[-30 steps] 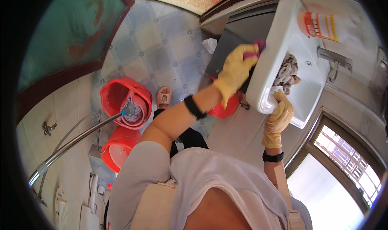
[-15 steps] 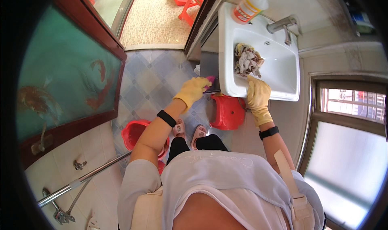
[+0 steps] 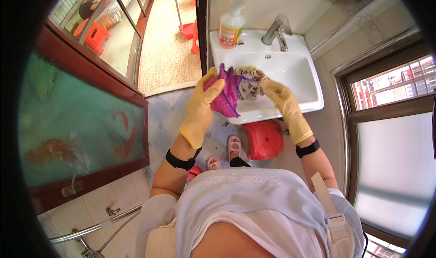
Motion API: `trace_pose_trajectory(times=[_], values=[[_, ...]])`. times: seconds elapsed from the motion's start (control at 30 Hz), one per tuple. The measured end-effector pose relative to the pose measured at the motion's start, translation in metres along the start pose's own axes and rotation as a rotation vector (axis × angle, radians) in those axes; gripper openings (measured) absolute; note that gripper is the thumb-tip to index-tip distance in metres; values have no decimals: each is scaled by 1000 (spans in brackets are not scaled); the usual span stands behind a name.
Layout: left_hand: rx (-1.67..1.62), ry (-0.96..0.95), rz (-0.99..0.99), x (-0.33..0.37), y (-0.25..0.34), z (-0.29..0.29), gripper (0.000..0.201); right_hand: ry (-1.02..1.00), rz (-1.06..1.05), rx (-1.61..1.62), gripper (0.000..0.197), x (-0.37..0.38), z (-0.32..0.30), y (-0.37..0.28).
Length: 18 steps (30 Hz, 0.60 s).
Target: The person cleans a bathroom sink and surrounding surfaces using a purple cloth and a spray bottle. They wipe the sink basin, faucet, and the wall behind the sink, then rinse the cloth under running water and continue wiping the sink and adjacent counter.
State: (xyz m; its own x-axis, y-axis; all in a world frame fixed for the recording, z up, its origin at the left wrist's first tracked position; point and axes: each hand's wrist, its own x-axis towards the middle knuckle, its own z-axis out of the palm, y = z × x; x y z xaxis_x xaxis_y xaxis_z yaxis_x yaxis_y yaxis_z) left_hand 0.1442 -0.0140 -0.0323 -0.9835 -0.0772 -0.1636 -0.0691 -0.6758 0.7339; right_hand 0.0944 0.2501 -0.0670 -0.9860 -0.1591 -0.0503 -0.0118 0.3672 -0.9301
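Note:
My left hand [image 3: 203, 104], in a yellow rubber glove, grips a magenta cloth [image 3: 225, 97] with purple edging, raised by the near left side of the sink. A crumpled brown-and-white patterned cloth [image 3: 248, 89] lies in the white sink [image 3: 297, 78], partly covered by the magenta one. My right hand [image 3: 282, 100], also gloved in yellow, is at the patterned cloth's right side with its fingers closed together. A thin purple strip runs from the magenta cloth toward those fingertips. Whether they pinch the strip or the patterned cloth cannot be made out.
A pump bottle [image 3: 231, 25] and a chrome faucet [image 3: 275, 31] stand at the sink's back edge. Under its front is a red plastic stool [image 3: 262, 141]. A glass-panelled door [image 3: 86, 122] is on the left, a window [image 3: 393, 122] on the right.
My left hand has risen with the magenta cloth from beside the cabinet to the sink's edge. My right hand has moved from the sink's front rim to the patterned cloth. The view has shifted.

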Motion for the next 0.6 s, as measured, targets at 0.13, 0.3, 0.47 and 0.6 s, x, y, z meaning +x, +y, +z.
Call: trace_pose_trajectory(times=[0.13,0.3,0.47,0.6], values=[[148,-382,-222,40,-14,48,40,218,-229,-330,49,48,-66,-79],[-159,-127,-574,102,-74,88,21,105,-376,-867,47,110,-90,-120],[-258,-196,-508,137,-110,104,20,-64,-443,-1075,31,140,-104,-133],[-329,-194,-475,166,-136,108,28,27,-474,-1015,29,160,-116,-137]])
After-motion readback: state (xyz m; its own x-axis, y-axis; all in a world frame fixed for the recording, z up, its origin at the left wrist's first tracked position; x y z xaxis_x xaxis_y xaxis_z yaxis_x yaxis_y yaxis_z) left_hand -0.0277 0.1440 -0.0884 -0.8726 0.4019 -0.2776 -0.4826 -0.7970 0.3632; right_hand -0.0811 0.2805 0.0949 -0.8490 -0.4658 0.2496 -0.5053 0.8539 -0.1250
